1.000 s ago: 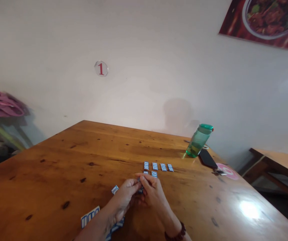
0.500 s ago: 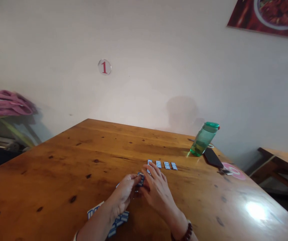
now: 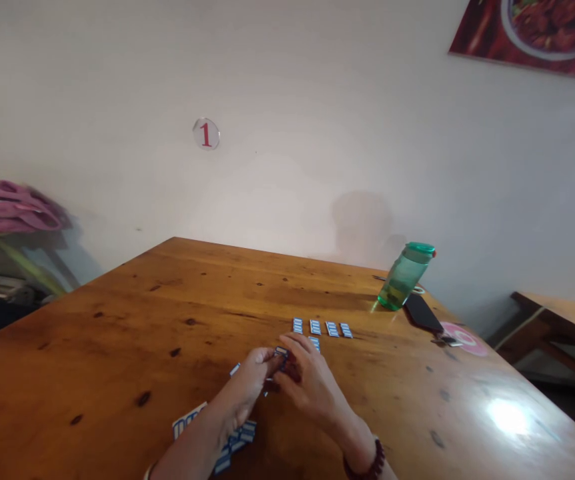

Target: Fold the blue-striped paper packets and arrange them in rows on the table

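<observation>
A small blue-and-white striped card point(image 3: 281, 351) is pinched between the thumb and fingers of my left hand point(image 3: 250, 383). My right hand point(image 3: 312, 383) curls in against it from the other side, its fingers bent and partly hiding the card; what they grip is hidden. Just beyond my hands, several similar striped pieces point(image 3: 331, 329) lie in a spaced row. One more striped piece point(image 3: 314, 344) sits nearer, partly behind my right fingers. Under my left forearm is a loose pile of striped pieces point(image 3: 240, 437), with a larger striped sheet point(image 3: 187, 420) beside it.
A green bottle point(image 3: 405, 277) leans at the right of the wooden table point(image 3: 117, 320). Near it lie a dark phone point(image 3: 422, 313) and a pink round item point(image 3: 467, 339) with keys point(image 3: 446, 341). The wall point(image 3: 287, 133) rises behind. A pink cloth point(image 3: 15, 207) is at the left.
My right hand has drawn back slightly from the row, so its left-hand piece and the nearer piece now show more. My left hand still pinches the card.
</observation>
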Demonstrator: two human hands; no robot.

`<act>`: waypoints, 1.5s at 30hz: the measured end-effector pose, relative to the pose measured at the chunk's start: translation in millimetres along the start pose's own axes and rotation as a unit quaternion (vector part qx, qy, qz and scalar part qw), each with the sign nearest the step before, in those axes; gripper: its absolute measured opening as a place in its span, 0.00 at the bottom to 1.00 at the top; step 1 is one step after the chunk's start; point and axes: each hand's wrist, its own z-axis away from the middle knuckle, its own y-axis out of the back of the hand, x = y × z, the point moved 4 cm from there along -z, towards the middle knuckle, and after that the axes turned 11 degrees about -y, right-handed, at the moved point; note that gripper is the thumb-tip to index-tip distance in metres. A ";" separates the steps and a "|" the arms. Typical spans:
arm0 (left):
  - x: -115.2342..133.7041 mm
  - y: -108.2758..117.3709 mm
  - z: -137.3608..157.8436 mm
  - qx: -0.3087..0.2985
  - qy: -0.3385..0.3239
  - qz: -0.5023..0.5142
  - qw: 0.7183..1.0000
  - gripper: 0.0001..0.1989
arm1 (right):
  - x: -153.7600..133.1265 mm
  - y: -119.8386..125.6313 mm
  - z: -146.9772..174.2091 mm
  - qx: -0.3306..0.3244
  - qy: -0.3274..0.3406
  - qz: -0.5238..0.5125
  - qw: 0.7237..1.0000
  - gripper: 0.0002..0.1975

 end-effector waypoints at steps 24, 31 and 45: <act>10.4 0.1 -0.9 0.044 -0.057 -0.043 0.996 0.17 | 21.0 0.8 -10.7 0.044 -0.186 -0.452 0.871 0.12; 13.8 5.7 -3.6 0.048 -0.097 -0.072 0.991 0.17 | 18.9 0.9 -10.3 -0.011 -0.192 -0.496 0.847 0.13; 20.7 6.5 -2.3 0.050 -0.086 -0.143 0.985 0.11 | 19.2 2.5 -10.8 -0.005 -0.133 -0.342 0.930 0.05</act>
